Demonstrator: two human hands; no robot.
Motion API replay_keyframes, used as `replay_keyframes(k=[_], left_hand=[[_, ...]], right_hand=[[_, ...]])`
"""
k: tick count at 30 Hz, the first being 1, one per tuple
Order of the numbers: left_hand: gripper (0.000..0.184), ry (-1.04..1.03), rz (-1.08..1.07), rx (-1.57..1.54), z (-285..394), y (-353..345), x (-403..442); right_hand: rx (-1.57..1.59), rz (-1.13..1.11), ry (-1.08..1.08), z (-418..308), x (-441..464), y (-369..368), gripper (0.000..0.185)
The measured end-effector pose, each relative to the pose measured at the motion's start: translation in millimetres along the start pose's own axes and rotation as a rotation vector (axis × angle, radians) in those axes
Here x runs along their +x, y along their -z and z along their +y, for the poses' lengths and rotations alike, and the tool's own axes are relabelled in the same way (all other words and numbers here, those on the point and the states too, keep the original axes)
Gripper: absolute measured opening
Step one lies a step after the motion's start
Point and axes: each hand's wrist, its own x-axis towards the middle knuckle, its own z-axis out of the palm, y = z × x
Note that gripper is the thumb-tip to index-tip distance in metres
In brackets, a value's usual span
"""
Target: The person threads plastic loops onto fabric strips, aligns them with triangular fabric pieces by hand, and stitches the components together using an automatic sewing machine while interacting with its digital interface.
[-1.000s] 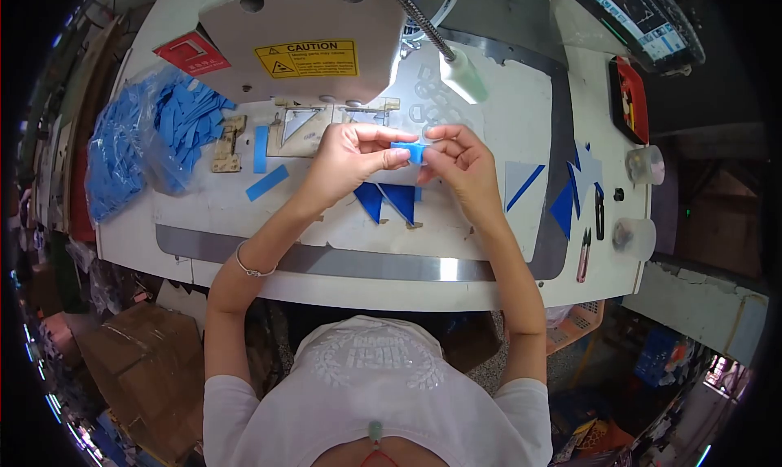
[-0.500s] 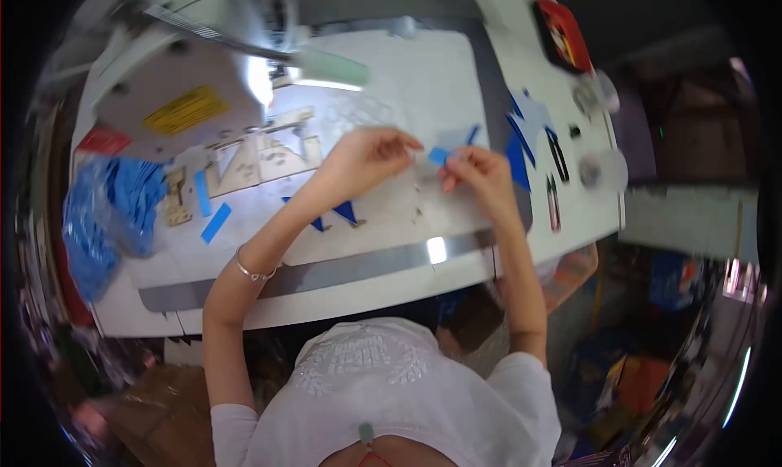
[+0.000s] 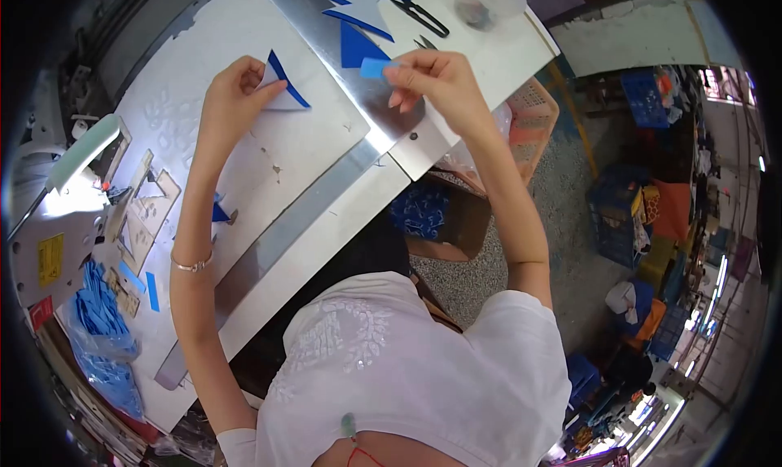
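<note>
My left hand (image 3: 240,92) pinches the edge of a white triangular piece with a dark blue strip (image 3: 287,82), just above the white work surface. In my right hand (image 3: 432,80) a small light blue piece (image 3: 375,68) is held between thumb and fingers, over the grey metal border. Dark blue triangular pieces (image 3: 358,46) and a white piece (image 3: 364,1) lie just beyond it. Partly behind my left forearm is another dark blue piece (image 3: 219,212). Two light blue strips (image 3: 153,292) rest on the table at the left.
At the left are a lamp (image 3: 85,153), a machine head (image 3: 50,259), a pale template (image 3: 151,214) and a bag of blue strips (image 3: 102,328). Black snips (image 3: 423,16) and a clear cup (image 3: 489,2) stand at the top. An orange basket (image 3: 533,129) is beside the table.
The view has swung right. My hands have parted; my right hand keeps the light blue piece, while my left hand has taken hold of the white piece with the dark blue strip.
</note>
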Motion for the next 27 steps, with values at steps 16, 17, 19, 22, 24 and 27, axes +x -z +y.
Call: replay_keyframes(k=[16, 17, 19, 22, 24, 27], left_hand=[[0.024, 0.235, 0.319, -0.526, -17.2, 56.9, -181.3], [0.026, 0.289, 0.31, -0.449, -17.3, 61.6, -186.0], [0.024, 0.258, 0.354, -0.482, -23.4, 62.4, -188.2], [0.022, 0.251, 0.372, -0.509, -23.5, 73.1, -188.5], [0.022, 0.149, 0.4, -0.626, -37.4, 79.3, -189.2], [0.023, 0.13, 0.507, -0.098, -58.2, 102.0, -189.7]], right_hand=[[0.02, -0.729, -0.085, -34.8, 20.0, -176.7, 0.012], [0.026, -0.788, -0.1, -38.7, 20.3, -181.3, 0.011], [-0.077, -0.801, 0.0, -31.8, 18.4, -199.3, 0.013], [-0.29, -0.712, 0.219, -21.7, 22.7, -224.3, 0.014], [-0.117, -0.723, 0.108, -23.7, 36.9, -230.7, 0.013], [-0.04, -0.689, 0.022, -26.1, 57.9, -243.4, 0.016]])
